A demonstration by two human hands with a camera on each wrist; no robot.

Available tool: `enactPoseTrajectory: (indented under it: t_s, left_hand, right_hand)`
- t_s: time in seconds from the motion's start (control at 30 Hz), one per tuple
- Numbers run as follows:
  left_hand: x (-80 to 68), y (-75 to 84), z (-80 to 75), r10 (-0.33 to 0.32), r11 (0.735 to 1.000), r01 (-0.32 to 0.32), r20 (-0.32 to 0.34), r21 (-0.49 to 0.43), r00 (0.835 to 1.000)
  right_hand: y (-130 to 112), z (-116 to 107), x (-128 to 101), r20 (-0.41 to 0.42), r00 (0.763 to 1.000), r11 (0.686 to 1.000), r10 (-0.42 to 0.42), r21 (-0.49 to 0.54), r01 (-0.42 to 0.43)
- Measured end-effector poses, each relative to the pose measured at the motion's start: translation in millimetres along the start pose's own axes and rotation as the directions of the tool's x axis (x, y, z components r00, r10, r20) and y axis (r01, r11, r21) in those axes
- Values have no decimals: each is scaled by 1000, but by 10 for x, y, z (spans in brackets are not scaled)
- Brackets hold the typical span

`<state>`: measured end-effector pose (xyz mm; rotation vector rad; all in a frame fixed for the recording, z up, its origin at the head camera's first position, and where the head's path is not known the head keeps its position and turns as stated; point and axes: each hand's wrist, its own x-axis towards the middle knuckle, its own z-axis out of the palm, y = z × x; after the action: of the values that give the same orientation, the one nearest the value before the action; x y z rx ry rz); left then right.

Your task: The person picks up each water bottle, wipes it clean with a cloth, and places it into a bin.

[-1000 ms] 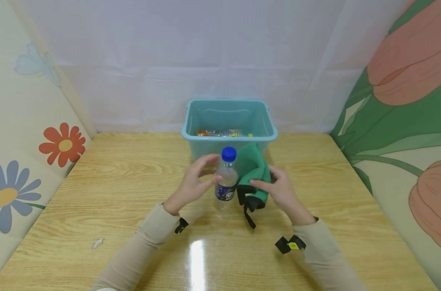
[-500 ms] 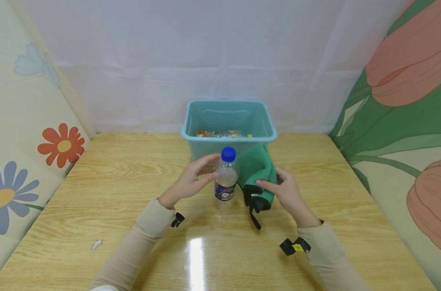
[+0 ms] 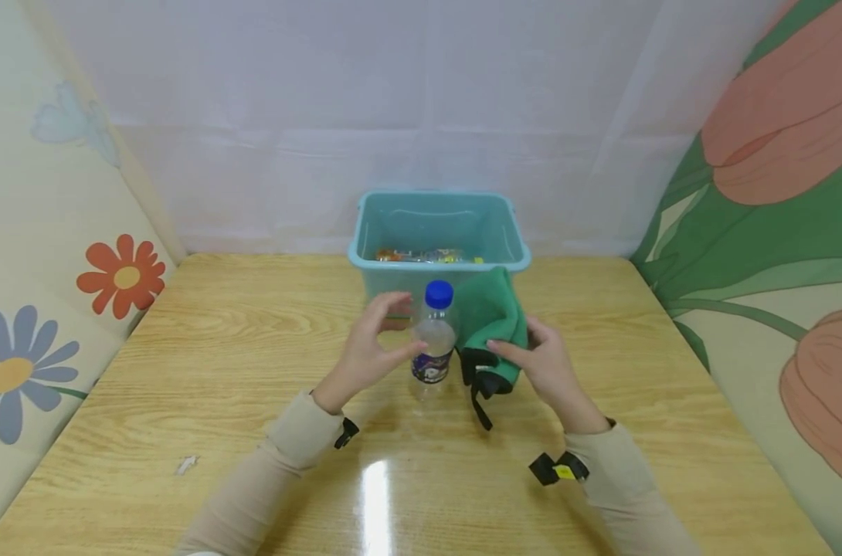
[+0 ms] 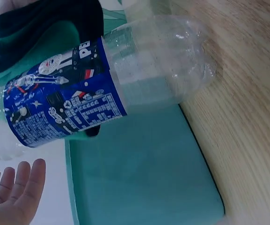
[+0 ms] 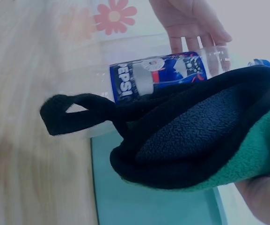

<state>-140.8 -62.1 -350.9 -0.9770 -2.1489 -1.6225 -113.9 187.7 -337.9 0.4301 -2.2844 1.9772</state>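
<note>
1. Bottle (image 3: 432, 340) stands upright on the bench (image 3: 219, 363), long axis vertical, cap up, before the bin (image 3: 438, 232).
2. Left hand (image 3: 368, 351): grip apart, fingertips beside the bottle.
3. Right hand (image 3: 542, 363): grip clamped on the mitt (image 3: 492, 316).

**Layout on the bench**

A bottle (image 3: 432, 340) stands upright on the bench (image 3: 185, 347), just before a bin (image 3: 438, 239) at the back edge. The left hand (image 3: 365, 351) sits left of it; the right hand (image 3: 542, 367), holding a mitt (image 3: 490, 324), sits right.
</note>
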Motion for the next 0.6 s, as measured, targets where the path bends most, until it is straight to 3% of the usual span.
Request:
enactPoseTrajectory:
  t_s: [0.17, 0.6]
  left_hand:
    - [-13, -56, 46, 79, 997, -79, -17, 16, 997]
    - [-22, -68, 54, 60, 998, -60, -17, -10, 998]
  right_hand:
    - [-51, 54, 22, -23, 999, 999, -31, 12, 31]
    - [-17, 125, 53, 69, 993, 995, -99, 8, 99]
